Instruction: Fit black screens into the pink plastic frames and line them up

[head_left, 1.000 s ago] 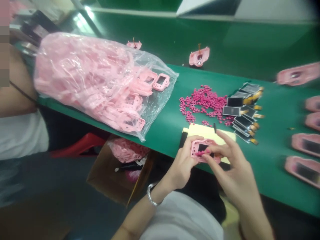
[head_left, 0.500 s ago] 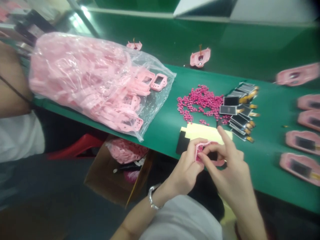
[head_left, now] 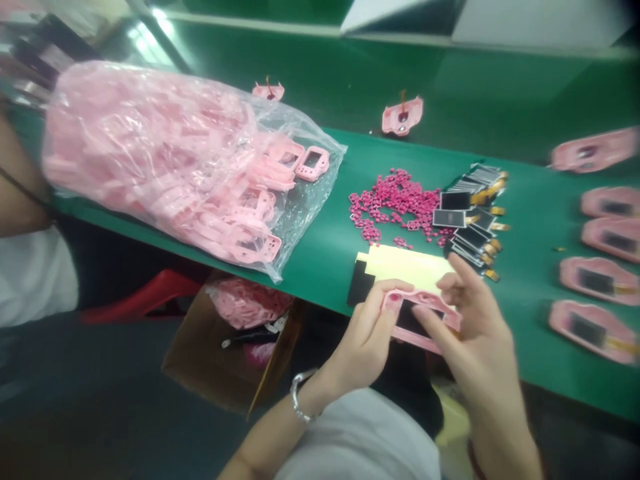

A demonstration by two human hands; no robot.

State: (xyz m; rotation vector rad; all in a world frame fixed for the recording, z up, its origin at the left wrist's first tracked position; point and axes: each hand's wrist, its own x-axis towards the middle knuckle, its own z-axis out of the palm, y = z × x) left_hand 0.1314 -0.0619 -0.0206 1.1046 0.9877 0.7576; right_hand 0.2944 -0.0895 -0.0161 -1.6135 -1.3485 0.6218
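Note:
A pink plastic shell (head_left: 417, 339) with a dark rectangular opening or screen is tilted over the table's front edge. My left hand (head_left: 373, 333) grips its left end, the thumb beside a magenta part in the shell. My right hand (head_left: 470, 320) is at the shell's right side, its thumb over the dark area and its index finger raised. Just beyond lie yellow sheets (head_left: 405, 263) on a black pad (head_left: 360, 283). Small magenta pieces (head_left: 400, 200) form a loose pile, with small screens with orange ribbons (head_left: 457, 200) to its right.
A clear bag of pink shells (head_left: 160, 160) covers the table's left part. Shells with screens (head_left: 595, 280) line the right. More shell parts (head_left: 403, 117) stand farther back. Below the table is a cardboard box (head_left: 200, 360). Another person's arm (head_left: 20, 173) shows at the left edge.
The shell has tilted so its dark area shows more. My right thumb and fingers have moved apart from their pinch over the shell. The view has shifted slightly.

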